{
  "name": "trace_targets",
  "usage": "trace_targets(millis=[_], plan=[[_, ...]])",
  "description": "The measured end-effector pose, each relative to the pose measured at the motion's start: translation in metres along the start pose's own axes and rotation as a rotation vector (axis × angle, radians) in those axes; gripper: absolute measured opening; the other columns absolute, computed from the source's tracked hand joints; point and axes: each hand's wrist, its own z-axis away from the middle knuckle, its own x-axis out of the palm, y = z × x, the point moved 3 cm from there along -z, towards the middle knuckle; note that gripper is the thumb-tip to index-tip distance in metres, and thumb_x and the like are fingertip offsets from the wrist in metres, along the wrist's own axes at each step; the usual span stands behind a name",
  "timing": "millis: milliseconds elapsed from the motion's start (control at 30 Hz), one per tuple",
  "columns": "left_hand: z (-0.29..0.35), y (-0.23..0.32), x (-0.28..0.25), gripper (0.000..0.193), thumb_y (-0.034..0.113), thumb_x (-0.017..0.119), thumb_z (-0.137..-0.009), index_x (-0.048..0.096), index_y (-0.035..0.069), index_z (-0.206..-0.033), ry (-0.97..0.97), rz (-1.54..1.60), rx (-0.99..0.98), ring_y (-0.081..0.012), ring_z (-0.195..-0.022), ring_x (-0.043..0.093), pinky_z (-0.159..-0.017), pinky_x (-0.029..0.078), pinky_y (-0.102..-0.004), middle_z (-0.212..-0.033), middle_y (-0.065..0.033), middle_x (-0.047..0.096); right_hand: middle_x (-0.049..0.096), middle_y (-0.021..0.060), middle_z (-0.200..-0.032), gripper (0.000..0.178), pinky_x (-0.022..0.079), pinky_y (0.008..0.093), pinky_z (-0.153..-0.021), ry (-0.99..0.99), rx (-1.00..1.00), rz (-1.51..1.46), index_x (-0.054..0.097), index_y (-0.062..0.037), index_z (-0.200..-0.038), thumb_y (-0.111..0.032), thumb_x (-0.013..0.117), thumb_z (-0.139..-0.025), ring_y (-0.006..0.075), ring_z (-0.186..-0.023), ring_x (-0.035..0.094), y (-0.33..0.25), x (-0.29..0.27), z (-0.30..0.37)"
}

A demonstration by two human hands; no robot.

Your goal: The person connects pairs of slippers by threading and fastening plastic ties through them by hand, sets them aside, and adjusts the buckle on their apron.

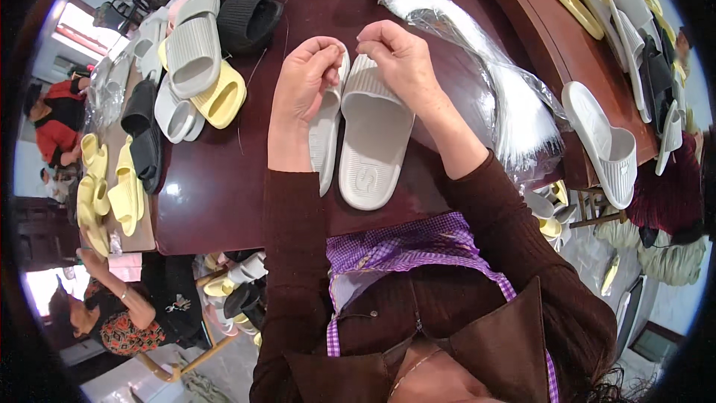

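Bunching left hand (pixel 307 78) and right hand (pixel 401 67) narrow over far ends of grey slippers (pixel 375 168).
Hiding space between fingertips, leaving anything held impossible to tell; showing slippers lying side by side on red table (pixel 216 194), left of white strands (pixel 520 116).

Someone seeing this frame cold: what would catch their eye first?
Probably the pair of pale grey ribbed slides at the centre, with the left hand and right hand pinched above their toe ends. Next, the shiny bundle of fine white strands in clear plastic to the right, then the pile of grey, black and yellow slides at the table's left.
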Motion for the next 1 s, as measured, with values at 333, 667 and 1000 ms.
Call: trace_targets(millis=[333, 667, 1000], plan=[[0.0011, -0.0020, 0.0026, 0.008, 0.008, 0.055, -0.090, 0.060, 0.003, -0.090, -0.057, -0.031, -0.005, -0.0047, -0.058, 0.048, -0.054, 0.041, -0.0191, -0.075, 0.0006, 0.056, 0.067, 0.0064, -0.079, 0.011, 0.050, 0.0244, -0.067, 0.008, -0.135, 0.195, 0.065, -0.0007, -0.093, -0.004, 0.063, -0.083, 0.0083, -0.072, 0.061, -0.0007, 0.0052, 0.0044], [0.0008, -0.0027, 0.0043, 0.010, 0.008, 0.054, -0.090, 0.060, 0.001, -0.089, -0.017, -0.045, 0.004, -0.0041, -0.056, 0.047, -0.052, 0.040, -0.0182, -0.074, 0.0003, 0.056, 0.068, 0.0082, -0.076, 0.011, 0.050, 0.0253, -0.063, 0.033, -0.150, 0.242, 0.067, -0.0006, -0.091, -0.006, 0.063, -0.082, 0.0099, -0.066, 0.061, -0.0027, 0.0071, 0.0057], [0.0007, -0.0029, 0.0035, 0.009, 0.007, 0.055, -0.089, 0.060, 0.000, -0.089, 0.001, -0.078, 0.015, -0.0041, -0.056, 0.047, -0.051, 0.040, -0.0178, -0.073, -0.0001, 0.057, 0.068, 0.0108, -0.078, 0.011, 0.051, 0.0285, -0.064, 0.044, -0.125, 0.225, 0.067, -0.0010, -0.090, -0.007, 0.063, -0.081, 0.0159, -0.069, 0.063, -0.0020, 0.0091, 0.0064]])
